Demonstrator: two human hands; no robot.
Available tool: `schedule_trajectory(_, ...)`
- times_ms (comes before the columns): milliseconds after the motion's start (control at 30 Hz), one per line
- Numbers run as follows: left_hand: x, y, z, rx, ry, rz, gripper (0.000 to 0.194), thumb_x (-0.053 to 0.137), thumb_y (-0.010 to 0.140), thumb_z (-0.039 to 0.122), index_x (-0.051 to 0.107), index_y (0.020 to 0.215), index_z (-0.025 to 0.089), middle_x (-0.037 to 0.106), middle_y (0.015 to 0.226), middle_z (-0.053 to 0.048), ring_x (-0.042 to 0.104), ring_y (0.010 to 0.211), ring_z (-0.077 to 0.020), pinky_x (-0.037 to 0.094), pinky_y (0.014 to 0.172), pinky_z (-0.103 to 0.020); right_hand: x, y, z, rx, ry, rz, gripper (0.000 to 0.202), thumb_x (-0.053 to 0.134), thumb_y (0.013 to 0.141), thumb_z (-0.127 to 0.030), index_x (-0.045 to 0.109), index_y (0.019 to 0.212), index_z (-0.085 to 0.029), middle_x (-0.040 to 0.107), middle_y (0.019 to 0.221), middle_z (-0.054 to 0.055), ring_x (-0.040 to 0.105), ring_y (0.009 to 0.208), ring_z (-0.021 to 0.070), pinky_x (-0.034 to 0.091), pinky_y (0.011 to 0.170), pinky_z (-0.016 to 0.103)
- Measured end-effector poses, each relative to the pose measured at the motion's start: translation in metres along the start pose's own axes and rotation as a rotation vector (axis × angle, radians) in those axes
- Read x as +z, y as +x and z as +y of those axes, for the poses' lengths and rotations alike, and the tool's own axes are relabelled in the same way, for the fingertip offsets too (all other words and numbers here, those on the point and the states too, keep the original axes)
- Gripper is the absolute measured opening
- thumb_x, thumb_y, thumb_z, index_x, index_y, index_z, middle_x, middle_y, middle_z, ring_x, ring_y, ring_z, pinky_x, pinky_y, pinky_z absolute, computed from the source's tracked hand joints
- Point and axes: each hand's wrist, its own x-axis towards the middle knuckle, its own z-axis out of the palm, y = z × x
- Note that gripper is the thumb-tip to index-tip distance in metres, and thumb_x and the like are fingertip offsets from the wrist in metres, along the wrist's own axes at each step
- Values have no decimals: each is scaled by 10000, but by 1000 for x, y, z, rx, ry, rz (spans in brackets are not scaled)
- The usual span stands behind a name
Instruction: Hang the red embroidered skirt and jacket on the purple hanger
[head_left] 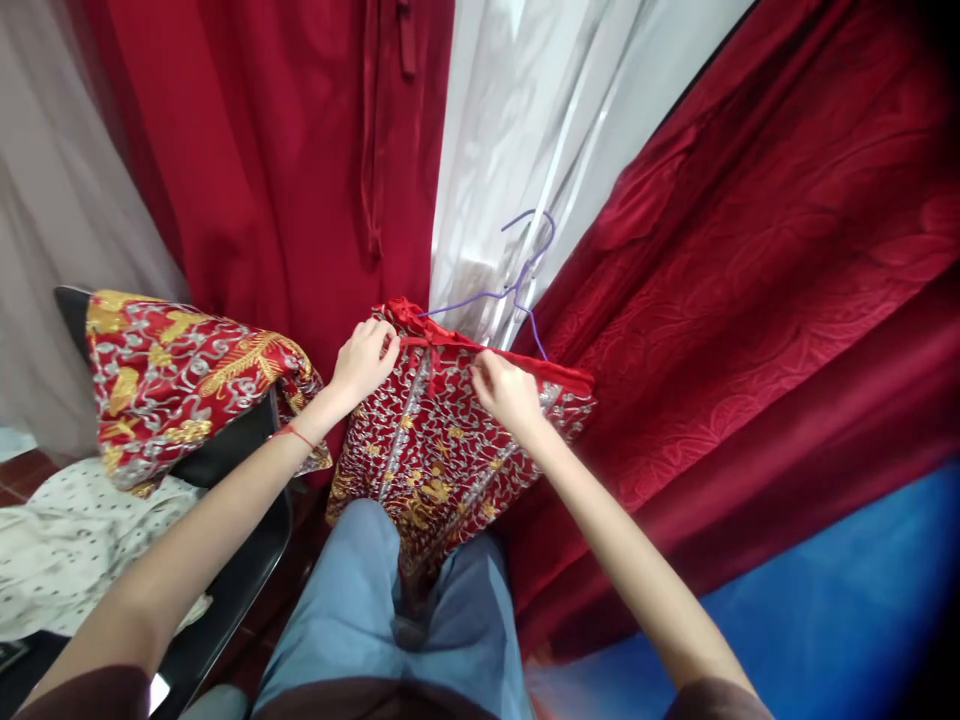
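Observation:
A red skirt [431, 440] with silver and gold embroidery hangs in front of my legs, its plain red waistband along the top. A purple wire hanger [517, 285] rises from inside the waistband, its hook uppermost and its lower part hidden by the cloth. My left hand [367, 355] is closed at the left end of the waistband, where a red tie string runs. Near the middle of the band, my right hand [506, 390] pinches at the same string or the band edge; its fingertips partly hide which.
A black chair [247, 560] stands at the left with another embroidered red cloth [187, 385] over its backrest and a white dotted cloth [90, 530] on its seat. Dark red curtains [750, 300] and a white sheer curtain [517, 110] hang ahead. Blue floor [840, 610] shows at right.

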Motion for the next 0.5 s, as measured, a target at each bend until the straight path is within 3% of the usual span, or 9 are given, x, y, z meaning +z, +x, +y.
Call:
schedule_trajectory(100, -29, -9, -14, 37, 129, 29, 239, 506, 944, 341, 620, 1067, 171, 636, 1142, -149, 569, 1137, -324, 438, 1000, -450, -3, -7, 13, -11, -11, 19, 211, 433, 996, -293, 617, 1021, -192, 730, 997, 81, 654, 747, 177, 335, 573, 275)
schedule_trajectory(233, -71, -34, -27, -34, 355, -29, 721, 718, 798, 362, 465, 1402, 62, 404, 1513, -277, 343, 1425, -459, 290, 1150, -585, 12, -7, 1, -49, 25, -26, 176, 459, 974, -254, 621, 963, -186, 711, 978, 84, 623, 707, 164, 313, 558, 281)
schedule_trajectory(367, -108, -74, -43, -148, 576, -75, 956, 719, 793, 321, 232, 1550, 2, 208, 1619, -317, 208, 1512, -453, 237, 1192, -584, 35, 1, -49, -178, 69, -100, 241, 404, 988, -271, 627, 994, -180, 697, 1005, 74, 617, 714, 153, 304, 558, 273)
schedule_trajectory(433, -125, -92, -55, -244, 641, -47, 905, 682, 826, 330, 255, 1542, -20, 295, 1580, -333, 294, 1478, -462, 296, 1163, -580, 42, 9, -83, -255, 104, -122, 287, 369, 1002, -284, 631, 1041, -174, 689, 1031, 77, 629, 753, 159, 334, 574, 271)
schedule_trajectory(500, -140, -103, -65, -289, 654, -76, 733, 595, 876, 282, 360, 1502, -20, 469, 1483, -311, 469, 1374, -433, 391, 1103, -546, 46, 19, -119, -338, 163, -82, 335, 376, 1011, -341, 622, 1139, -153, 673, 1109, 108, 644, 868, 189, 407, 651, 279)
